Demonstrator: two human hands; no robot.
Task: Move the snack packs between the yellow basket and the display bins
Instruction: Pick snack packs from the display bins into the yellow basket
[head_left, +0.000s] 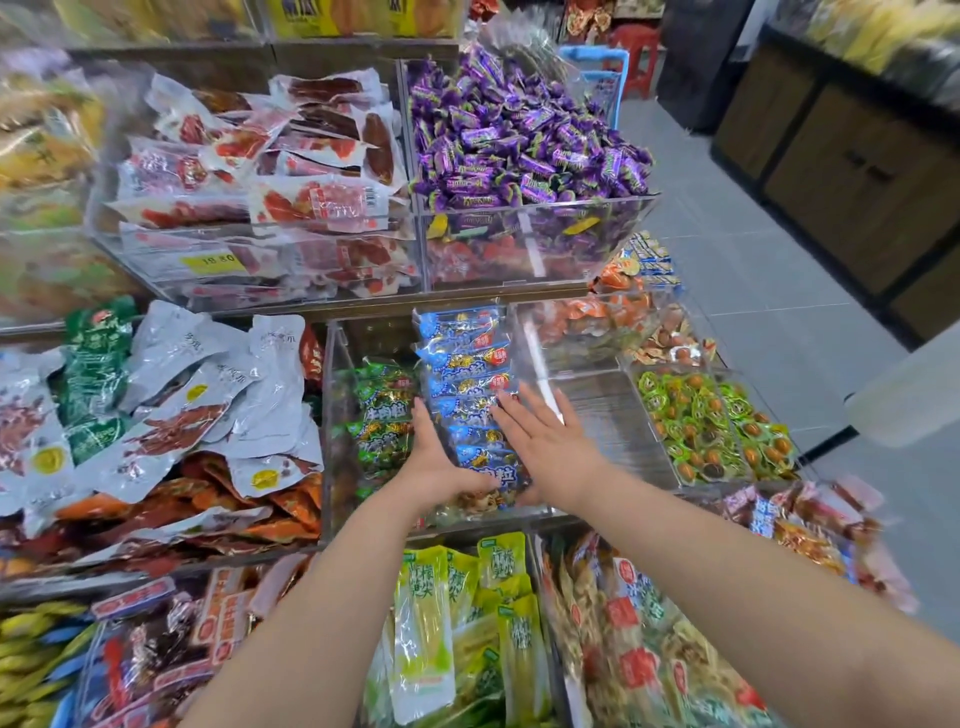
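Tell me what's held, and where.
The row of blue snack packs, pressed between both hands: left hand on its left side, right hand on its right.

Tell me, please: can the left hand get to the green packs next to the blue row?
Probably yes. The left hand rests against the blue packs, right beside the green packs in the same clear bin; nothing covers them.

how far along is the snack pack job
Done: a row of blue packs already stands in the clear bin, beside green packs. In hand: left hand and right hand press the row's sides. Left: cannot tell; the yellow basket is out of view.
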